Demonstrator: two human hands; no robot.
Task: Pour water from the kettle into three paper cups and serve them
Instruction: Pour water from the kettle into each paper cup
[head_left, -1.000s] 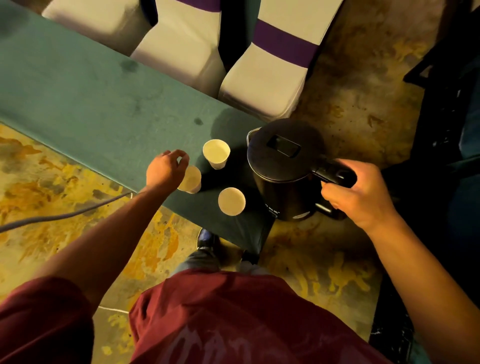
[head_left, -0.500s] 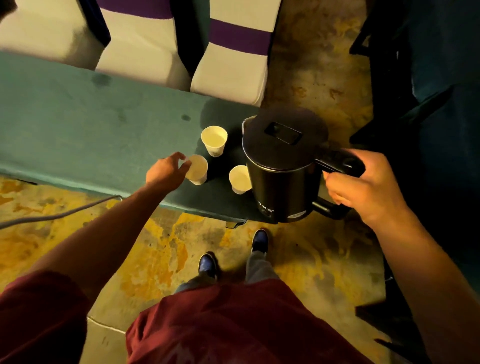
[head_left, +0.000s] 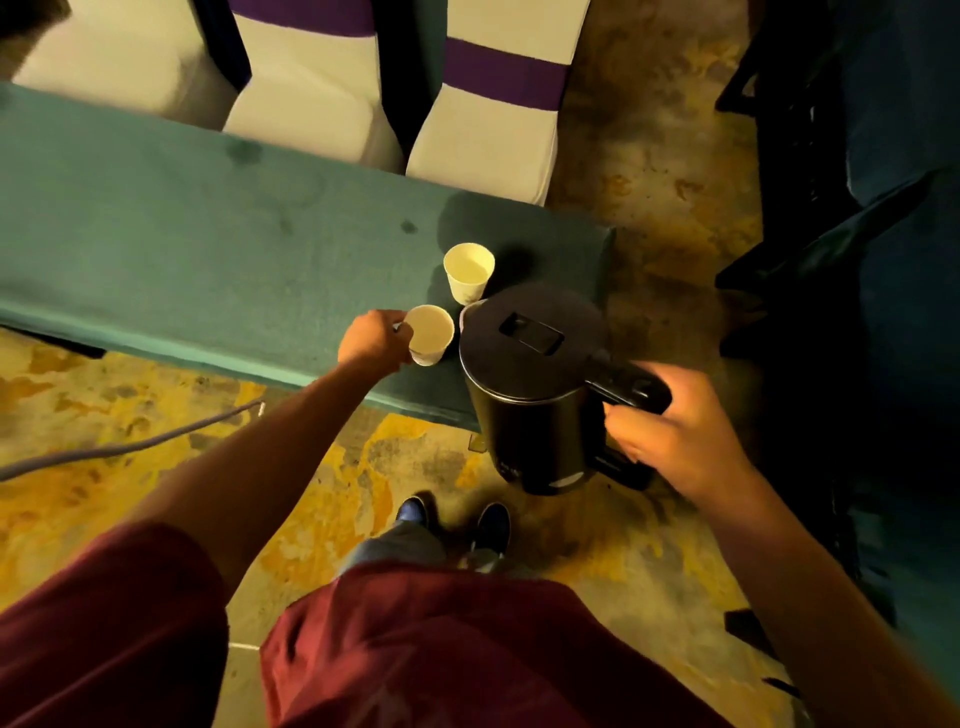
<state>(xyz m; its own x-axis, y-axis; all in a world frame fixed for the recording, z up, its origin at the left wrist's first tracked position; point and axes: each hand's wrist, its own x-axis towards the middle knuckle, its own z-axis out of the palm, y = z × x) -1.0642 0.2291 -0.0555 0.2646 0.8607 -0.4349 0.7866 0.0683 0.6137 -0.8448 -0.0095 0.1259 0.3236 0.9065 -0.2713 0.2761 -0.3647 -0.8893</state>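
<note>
A black electric kettle (head_left: 530, 384) hangs in the air over the near right end of the green table (head_left: 182, 249), its lid closed and its spout pointing left. My right hand (head_left: 670, 431) grips its handle. My left hand (head_left: 371, 340) holds a white paper cup (head_left: 428, 332) by its side, right next to the spout. A second paper cup (head_left: 469, 270) stands upright on the table just behind. The kettle hides the third cup.
Three white chair covers with purple bands (head_left: 498, 109) stand along the table's far side. A grey cable (head_left: 119, 447) runs over the yellow-stained floor at the left. Dark furniture (head_left: 857, 260) fills the right side. My feet (head_left: 452, 519) are beside the table's edge.
The kettle has come forward and left, now covering the third cup. My left hand keeps its hold on the same cup, which now sits close to the spout.
</note>
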